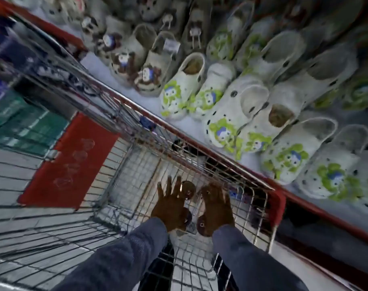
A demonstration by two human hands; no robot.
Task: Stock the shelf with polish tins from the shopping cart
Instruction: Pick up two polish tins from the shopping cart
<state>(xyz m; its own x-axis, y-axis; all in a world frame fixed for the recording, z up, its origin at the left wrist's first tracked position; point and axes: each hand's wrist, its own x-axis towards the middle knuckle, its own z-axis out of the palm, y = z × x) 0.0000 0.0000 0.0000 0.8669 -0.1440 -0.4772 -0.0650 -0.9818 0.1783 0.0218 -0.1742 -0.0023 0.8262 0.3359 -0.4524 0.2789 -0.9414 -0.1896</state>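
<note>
A wire shopping cart (137, 156) with red trim is standing against a red-edged shelf (200, 141), and both of the person's hands are reaching down into its basket. Lying on the cart's mesh floor are several round, dark polish tins: one tin (188, 189) is sitting between the two hands near the fingertips, a second tin (187, 216) is showing at the heel of the left hand (170, 208), and a third tin (202, 224) is peeking out under the heel of the right hand (216, 208). The left hand is spreading its fingers wide, palm down, apparently pressing on the second tin. The right hand is lying flatter over the third; whether either is actually gripping a tin cannot be told through the blur. The shelf is carrying rows of white clogs (237, 114) with green decorations.
</note>
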